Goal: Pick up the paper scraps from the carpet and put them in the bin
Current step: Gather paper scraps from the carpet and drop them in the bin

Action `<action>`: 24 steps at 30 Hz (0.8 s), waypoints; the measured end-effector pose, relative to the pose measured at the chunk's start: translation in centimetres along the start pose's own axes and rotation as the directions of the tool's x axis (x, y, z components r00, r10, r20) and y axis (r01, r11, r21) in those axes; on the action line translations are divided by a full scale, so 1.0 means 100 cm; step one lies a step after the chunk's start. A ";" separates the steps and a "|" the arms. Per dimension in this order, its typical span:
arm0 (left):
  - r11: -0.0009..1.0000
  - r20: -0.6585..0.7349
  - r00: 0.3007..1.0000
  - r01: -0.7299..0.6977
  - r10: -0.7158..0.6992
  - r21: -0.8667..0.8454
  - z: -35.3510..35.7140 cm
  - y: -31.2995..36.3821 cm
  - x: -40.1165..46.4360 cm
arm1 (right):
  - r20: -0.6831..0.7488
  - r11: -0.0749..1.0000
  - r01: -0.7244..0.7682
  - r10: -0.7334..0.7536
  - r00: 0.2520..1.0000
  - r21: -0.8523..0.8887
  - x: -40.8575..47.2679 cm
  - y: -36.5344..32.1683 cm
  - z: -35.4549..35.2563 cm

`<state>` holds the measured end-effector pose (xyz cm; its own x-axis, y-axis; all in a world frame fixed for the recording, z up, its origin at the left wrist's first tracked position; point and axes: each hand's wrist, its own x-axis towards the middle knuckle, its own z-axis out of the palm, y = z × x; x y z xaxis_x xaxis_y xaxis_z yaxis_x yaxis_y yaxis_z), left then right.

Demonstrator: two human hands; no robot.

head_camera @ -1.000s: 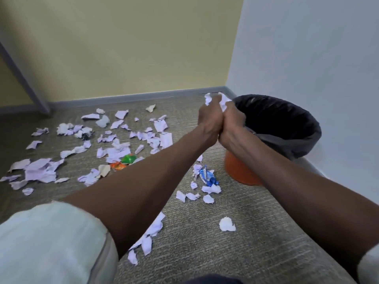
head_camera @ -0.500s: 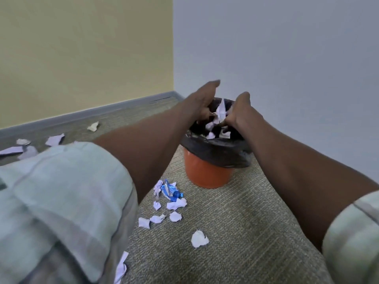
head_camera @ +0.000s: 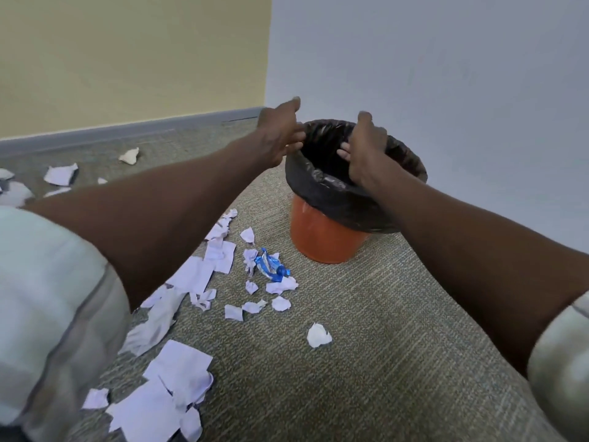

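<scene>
Your left hand [head_camera: 276,132] hovers at the near-left rim of the bin [head_camera: 328,237], fingers spread wide and empty. Your right hand [head_camera: 363,148] hangs over the bin's mouth, fingers loosely curled downward and holding nothing you can see. White paper scraps [head_camera: 220,250] lie scattered on the carpet [head_camera: 366,330] left of the bin (a blue wrapper [head_camera: 271,264] sits among them), more under your left forearm

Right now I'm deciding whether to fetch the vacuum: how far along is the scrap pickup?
Both hands, left and right, are open and empty over the bin, so a handful looks dropped. Many scraps and a blue wrapper remain on the carpet. Far from done.
</scene>
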<state>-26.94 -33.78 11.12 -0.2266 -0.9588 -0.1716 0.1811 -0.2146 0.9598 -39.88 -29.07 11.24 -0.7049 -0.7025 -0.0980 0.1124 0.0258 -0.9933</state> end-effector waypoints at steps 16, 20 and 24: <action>0.756 0.048 0.998 -0.003 -0.037 0.654 -0.122 -0.058 -0.019 | 0.773 0.323 0.708 0.154 0.616 -0.628 -0.084 0.107 0.031; 0.609 0.070 0.996 -0.084 0.047 0.789 -0.147 -0.100 -0.048 | 0.698 -0.008 0.778 0.435 0.568 -0.628 -0.087 0.151 0.003; 0.425 0.113 0.991 -0.074 -0.066 0.902 -0.171 -0.154 -0.080 | 0.481 -0.244 0.762 0.651 0.587 -0.600 -0.095 0.194 -0.040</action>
<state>-11.51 -26.04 -6.06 -0.3446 -0.9154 -0.2083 -0.7693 0.1482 0.6215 -33.81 -19.09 -7.33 -0.0038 -0.7383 -0.6745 -0.9846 -0.1151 0.1316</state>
